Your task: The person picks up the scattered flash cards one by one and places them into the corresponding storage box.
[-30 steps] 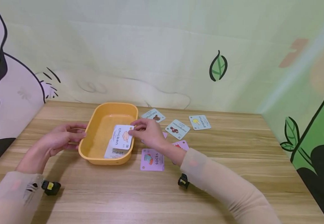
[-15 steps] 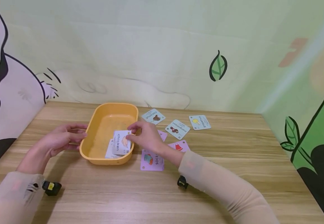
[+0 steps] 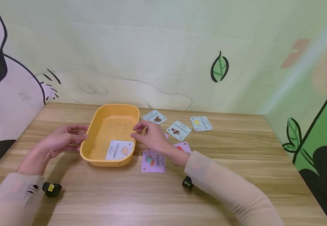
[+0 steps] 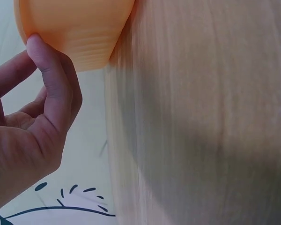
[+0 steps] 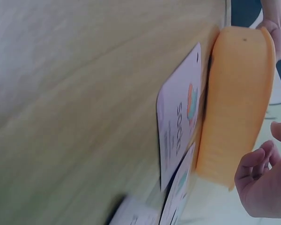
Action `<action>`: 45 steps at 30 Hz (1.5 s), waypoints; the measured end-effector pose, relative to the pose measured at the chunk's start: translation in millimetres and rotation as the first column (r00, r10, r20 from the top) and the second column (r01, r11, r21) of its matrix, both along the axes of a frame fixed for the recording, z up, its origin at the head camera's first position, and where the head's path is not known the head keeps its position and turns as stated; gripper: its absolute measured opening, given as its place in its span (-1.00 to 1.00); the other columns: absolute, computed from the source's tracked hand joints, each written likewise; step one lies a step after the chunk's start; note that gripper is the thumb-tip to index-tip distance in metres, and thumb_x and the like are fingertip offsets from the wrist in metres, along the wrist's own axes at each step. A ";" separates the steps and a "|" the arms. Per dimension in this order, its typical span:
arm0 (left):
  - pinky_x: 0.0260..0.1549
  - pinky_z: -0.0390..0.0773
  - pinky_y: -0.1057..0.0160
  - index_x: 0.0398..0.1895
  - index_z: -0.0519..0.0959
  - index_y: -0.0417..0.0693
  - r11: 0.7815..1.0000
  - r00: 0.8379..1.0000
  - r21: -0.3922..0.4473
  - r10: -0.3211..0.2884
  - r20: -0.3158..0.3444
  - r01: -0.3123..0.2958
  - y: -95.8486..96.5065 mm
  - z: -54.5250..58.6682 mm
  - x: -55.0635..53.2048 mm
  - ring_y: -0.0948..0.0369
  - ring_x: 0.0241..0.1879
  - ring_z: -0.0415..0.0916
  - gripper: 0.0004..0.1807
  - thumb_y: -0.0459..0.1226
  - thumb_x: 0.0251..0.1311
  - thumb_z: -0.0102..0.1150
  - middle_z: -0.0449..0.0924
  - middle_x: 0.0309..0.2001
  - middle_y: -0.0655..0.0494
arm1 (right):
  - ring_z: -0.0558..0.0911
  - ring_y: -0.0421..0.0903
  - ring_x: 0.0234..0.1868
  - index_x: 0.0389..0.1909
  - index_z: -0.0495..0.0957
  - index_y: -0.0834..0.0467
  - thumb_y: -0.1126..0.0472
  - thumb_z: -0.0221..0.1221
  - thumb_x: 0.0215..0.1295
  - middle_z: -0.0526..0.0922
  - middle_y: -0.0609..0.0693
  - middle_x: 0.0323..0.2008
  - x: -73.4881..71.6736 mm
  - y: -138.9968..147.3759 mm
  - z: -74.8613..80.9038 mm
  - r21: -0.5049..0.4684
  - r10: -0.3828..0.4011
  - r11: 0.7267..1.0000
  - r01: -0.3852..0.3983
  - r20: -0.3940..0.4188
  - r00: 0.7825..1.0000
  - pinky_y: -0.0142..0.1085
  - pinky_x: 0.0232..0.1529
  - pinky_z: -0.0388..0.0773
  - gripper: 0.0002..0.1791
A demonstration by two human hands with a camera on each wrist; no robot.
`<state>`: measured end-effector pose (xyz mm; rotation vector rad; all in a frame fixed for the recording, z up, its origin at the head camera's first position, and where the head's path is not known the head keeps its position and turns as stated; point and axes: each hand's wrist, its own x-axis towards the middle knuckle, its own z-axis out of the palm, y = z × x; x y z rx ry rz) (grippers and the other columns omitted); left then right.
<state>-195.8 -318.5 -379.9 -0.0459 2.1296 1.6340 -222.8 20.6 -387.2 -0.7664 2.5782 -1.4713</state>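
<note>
An orange plastic tray stands on the table. Inside it, near the front right corner, lies a white picture card reading "chicken". My left hand is at the tray's left side, its fingers loosely bent and a fingertip touching the rim in the left wrist view. Just over the right rim hovers my right hand, thumb and forefinger apart, with no card between them. Beneath and beside it lie a purple "socks" card and other purple cards, partly hidden by the hand and forearm.
Light blue cards lie behind the right hand: coconut, mangosteen and grapefruit. A painted wall cloth rises at the back edge of the wooden table.
My right hand has lowered the chicken card into the tray and let go of it, then moved back slightly. The card now covers the meat card. My left hand stays put.
</note>
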 end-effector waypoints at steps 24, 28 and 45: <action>-0.16 0.71 0.15 0.53 0.01 -0.47 1.000 1.000 0.002 -0.005 -0.004 0.005 0.3 -1.3 -0.4 0.17 -0.18 0.65 -0.27 -0.32 0.50 0.11 0.60 -0.02 0.01 | 0.55 -0.07 -0.30 -0.12 0.67 0.17 0.21 0.29 0.40 0.65 0.01 -0.25 -33.7 91.7 -3.2 0.150 -0.094 0.986 0.070 0.158 0.983 -0.34 -0.34 0.49 -0.87; -0.16 0.71 0.15 0.53 0.01 -0.48 1.000 1.000 0.004 -0.009 -0.009 0.009 -0.3 -1.3 -0.4 0.17 -0.18 0.65 -0.27 -0.32 0.50 0.11 0.60 -0.02 0.01 | 0.54 -0.06 -0.31 -0.11 0.68 0.19 0.21 0.28 0.40 0.64 0.03 -0.23 -37.1 104.9 -2.1 0.170 -0.116 0.982 0.085 0.176 0.978 -0.32 -0.35 0.50 -0.85; -0.13 0.70 0.14 0.53 0.01 -0.45 1.000 1.000 0.000 -0.008 0.003 0.008 -2.0 -1.0 -0.7 0.15 -0.16 0.64 -0.26 -0.31 0.50 0.12 0.59 0.02 -0.01 | 0.57 -0.05 -0.32 0.02 0.64 0.28 0.18 0.27 0.40 0.62 0.10 -0.16 -56.6 151.8 -10.2 0.287 -0.164 0.952 0.102 0.202 0.966 -0.32 -0.35 0.53 -0.71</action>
